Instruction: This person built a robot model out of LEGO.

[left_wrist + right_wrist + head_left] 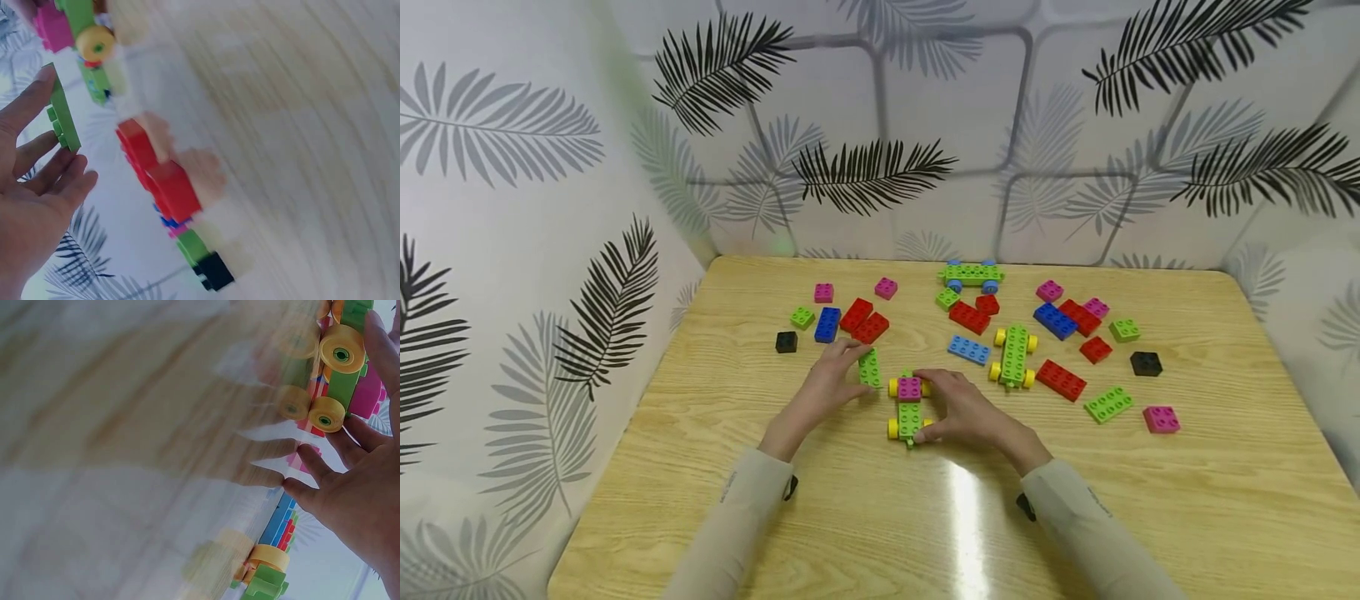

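Note:
My left hand [829, 377] pinches a thin green building brick [869, 368] end to end, thumb at one end and fingertips at the other. In the left wrist view the brick [65, 119] is tilted, its studs facing the palm. Just to the right, my right hand [966, 410] grips a green wheeled base [909, 419] with thumb and fingers at its two ends. A pink brick [909, 389] sits on the base's far half. Yellow wheels [342, 349] show in the right wrist view, close to the tabletop.
Red bricks [870, 327], a blue brick [827, 325] and a black one [786, 342] lie beyond my left hand. A second yellow-wheeled base [1014, 357] and a blue-wheeled one [972, 274] stand farther back. Several loose bricks, including a flat green one [1108, 405], spread right.

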The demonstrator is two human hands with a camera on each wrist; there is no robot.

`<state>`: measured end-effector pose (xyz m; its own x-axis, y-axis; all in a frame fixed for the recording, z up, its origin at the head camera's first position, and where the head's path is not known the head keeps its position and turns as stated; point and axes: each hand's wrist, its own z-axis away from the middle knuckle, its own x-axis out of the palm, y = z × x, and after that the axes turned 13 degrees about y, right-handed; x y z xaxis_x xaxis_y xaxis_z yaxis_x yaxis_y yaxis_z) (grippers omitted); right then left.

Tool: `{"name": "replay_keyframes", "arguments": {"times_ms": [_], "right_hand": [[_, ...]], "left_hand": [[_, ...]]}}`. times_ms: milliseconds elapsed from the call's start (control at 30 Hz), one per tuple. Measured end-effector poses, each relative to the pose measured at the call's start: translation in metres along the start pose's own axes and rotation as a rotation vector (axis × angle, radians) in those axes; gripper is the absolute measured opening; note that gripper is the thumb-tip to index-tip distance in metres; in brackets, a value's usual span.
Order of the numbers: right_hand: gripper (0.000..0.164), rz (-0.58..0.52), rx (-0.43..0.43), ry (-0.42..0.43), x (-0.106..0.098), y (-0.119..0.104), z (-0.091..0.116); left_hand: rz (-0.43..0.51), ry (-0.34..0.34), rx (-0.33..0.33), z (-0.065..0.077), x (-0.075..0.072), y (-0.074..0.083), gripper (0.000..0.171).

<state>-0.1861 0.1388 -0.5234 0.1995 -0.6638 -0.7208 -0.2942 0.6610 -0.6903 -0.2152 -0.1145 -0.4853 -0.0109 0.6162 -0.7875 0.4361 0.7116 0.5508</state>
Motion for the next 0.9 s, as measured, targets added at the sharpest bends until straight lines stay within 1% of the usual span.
{"name": "replay_keyframes", "arguments": {"times_ms": [133, 233, 333, 467, 567, 700, 900], "right_hand": [[0.098, 0.0, -0.004, 0.0, 0.0, 0.0, 0.0], [0.098, 0.002, -0.011, 0.003, 0.0, 0.0, 0.0], [0.098, 0.006, -0.016, 0.007, -0.001, 0.0, 0.0], [0.098, 0.002, -0.014, 0.008, -0.001, -0.001, 0.0], [0.097, 0.002, -0.006, 0.005, -0.001, -0.002, 0.0], [0.098, 0.009, -0.004, 0.0, -0.001, -0.003, 0.001], [0.099, 0.0, -0.003, 0.001, -0.003, -0.005, 0.001]], "left_hand": [[0.085, -0.021, 0.024, 0.002, 0.002, 0.012, 0.061], [0.098, -0.041, 0.064, 0.003, 0.005, 0.019, 0.06], [0.104, -0.062, 0.09, 0.003, 0.007, 0.024, 0.061], [0.125, -0.091, 0.096, 0.003, 0.012, 0.025, 0.061], [0.169, -0.117, 0.099, 0.003, 0.014, 0.025, 0.061], [0.224, -0.133, 0.112, 0.003, 0.018, 0.024, 0.061], [0.232, -0.149, 0.09, 0.002, 0.022, 0.024, 0.06]]}}
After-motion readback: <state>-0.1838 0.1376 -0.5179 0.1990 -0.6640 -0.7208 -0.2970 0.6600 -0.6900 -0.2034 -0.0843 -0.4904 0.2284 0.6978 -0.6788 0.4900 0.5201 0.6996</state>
